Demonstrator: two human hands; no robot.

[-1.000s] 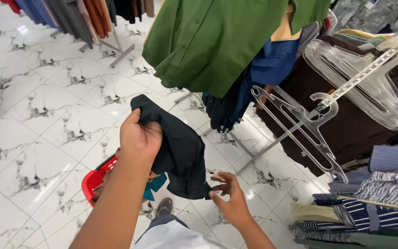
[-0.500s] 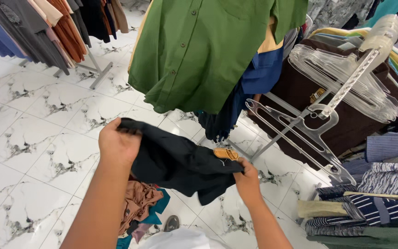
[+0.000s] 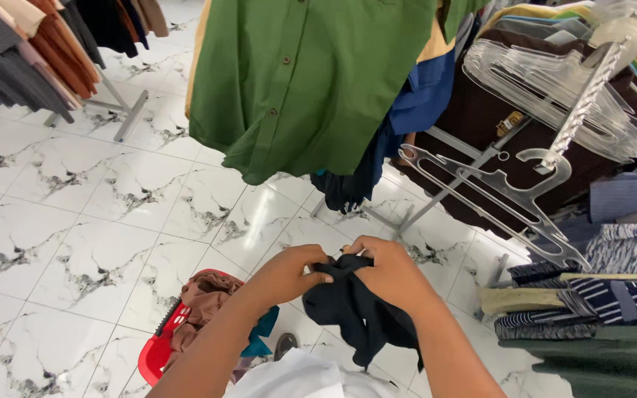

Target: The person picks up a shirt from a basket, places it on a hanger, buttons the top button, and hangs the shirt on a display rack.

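My left hand (image 3: 286, 273) and my right hand (image 3: 391, 276) are close together, both gripping the top edge of a black garment (image 3: 354, 315) that hangs down in front of me. A green button-up shirt (image 3: 311, 74) hangs on the rack just above and beyond my hands. A grey plastic hanger (image 3: 492, 190) dangles from a slanted rack arm to the right of my right hand, apart from it.
A red basket (image 3: 161, 349) with brown and teal clothes sits on the marble-pattern floor at my lower left. Clear hangers (image 3: 554, 103) and dark garments crowd the right rack. Folded striped clothes (image 3: 599, 291) lie at the right. Another clothes rack (image 3: 31, 51) stands at the upper left.
My hands have come together on the black garment, bunching its top edge; before it was stretched wide between them, and earlier only my left hand held it.
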